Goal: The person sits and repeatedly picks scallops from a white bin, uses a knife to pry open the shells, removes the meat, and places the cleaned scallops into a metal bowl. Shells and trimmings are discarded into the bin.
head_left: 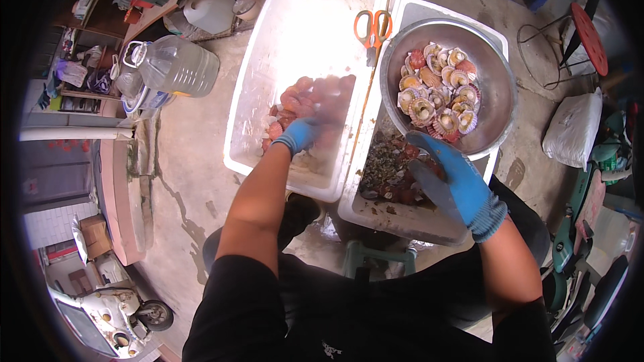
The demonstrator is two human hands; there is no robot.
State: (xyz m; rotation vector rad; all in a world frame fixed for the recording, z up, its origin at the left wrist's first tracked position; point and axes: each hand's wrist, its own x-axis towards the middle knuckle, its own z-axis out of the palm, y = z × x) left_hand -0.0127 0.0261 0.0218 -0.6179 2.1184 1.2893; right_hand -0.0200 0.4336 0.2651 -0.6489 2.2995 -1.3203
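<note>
My left hand (pixel 297 135), in a blue glove, reaches into a white foam box (pixel 236 121) onto a heap of reddish scallops (pixel 302 97). Its fingertips are lost in blur and among the shells. My right hand (pixel 461 184), in a blue and grey glove, is open above a second foam box (pixel 402 222) holding dark shell scraps (pixel 386 167). Thumb and fingers stand apart with nothing visible between them. Beyond them a steel bowl (pixel 500 87) rests on that box, with several opened scallops (pixel 443 87) inside. Orange-handled scissors (pixel 372 32) lie on the rim between the boxes.
A green stool (pixel 380 259) stands below the boxes. To the left are a large clear water jug (pixel 181 66) and a white jug (pixel 209 11) near shelves. A red round seat (pixel 590 39) and a white sack (pixel 572 124) are at the right.
</note>
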